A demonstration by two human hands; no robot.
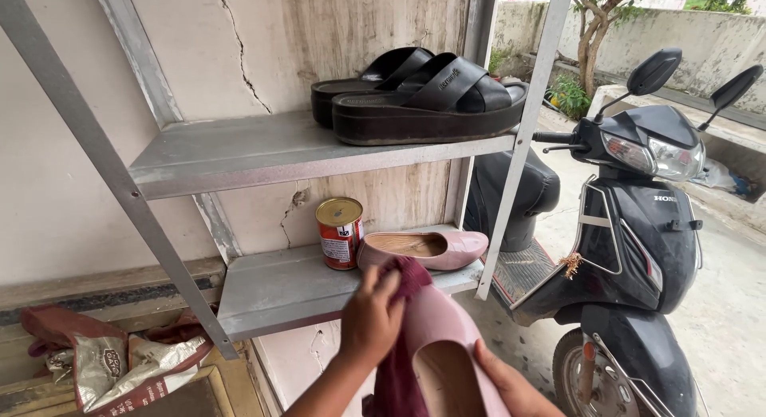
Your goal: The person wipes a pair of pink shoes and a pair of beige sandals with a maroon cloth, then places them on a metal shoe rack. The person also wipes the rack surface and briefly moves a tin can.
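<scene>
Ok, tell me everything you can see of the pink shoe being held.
The pink shoe is a glossy flat slip-on with a rounded toe and a tan insole; it looks like smooth synthetic leather. It is held in front of the lower shelf, toe up and away, opening toward the camera. The right hand grips its side from below. The left hand presses a maroon cloth against its other side.

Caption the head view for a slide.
Left hand presses a maroon cloth on a pink shoe held by the right hand.

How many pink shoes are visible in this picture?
2. One pink shoe lies on the lower shelf beside the can; the other pink shoe is in the right hand.
</scene>
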